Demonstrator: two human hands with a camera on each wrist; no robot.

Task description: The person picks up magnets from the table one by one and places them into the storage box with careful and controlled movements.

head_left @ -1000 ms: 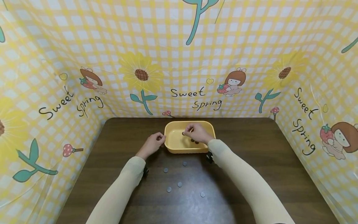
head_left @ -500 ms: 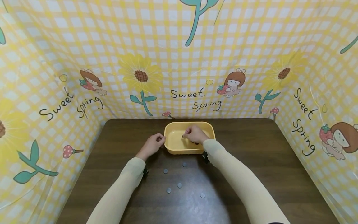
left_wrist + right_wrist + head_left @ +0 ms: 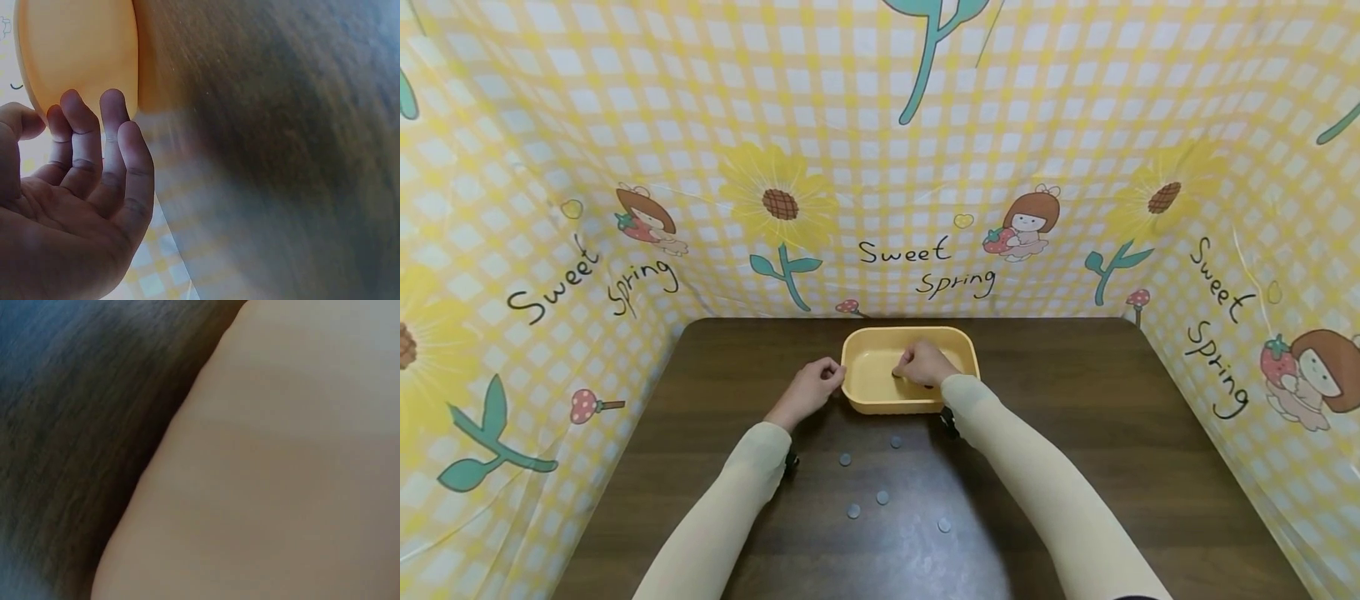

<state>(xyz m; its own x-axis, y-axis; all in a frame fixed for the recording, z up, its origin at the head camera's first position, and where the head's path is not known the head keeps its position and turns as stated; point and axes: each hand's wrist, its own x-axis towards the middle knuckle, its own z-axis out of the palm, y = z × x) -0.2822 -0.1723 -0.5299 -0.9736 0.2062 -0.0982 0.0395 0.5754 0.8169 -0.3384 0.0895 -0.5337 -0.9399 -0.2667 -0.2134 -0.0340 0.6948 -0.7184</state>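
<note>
A yellow rectangular tray [image 3: 868, 407] stands at the far middle of the table. My left hand [image 3: 811, 387] is at its left end, the thumb and index finger pinching the rim; the other fingers are loosely bent in the left wrist view. Over the tray's inside, my right hand [image 3: 925, 362] pinches a small dark round piece [image 3: 896, 374] low near the floor. Part of another dark piece [image 3: 928, 386] shows beneath that hand. The right wrist view has only a blurred pale surface and brown table, with the fingers out of sight.
Several small grey discs lie scattered on the brown wooden table [image 3: 760, 525] in front of the tray, among them a near-right disc [image 3: 944, 525] and a left disc [image 3: 846, 459]. A yellow checked cloth [image 3: 865, 167] hangs behind and along both sides.
My right hand has lowered slightly into the tray with the dark round piece, now covering most of the other dark pieces. The left hand stays at the rim.
</note>
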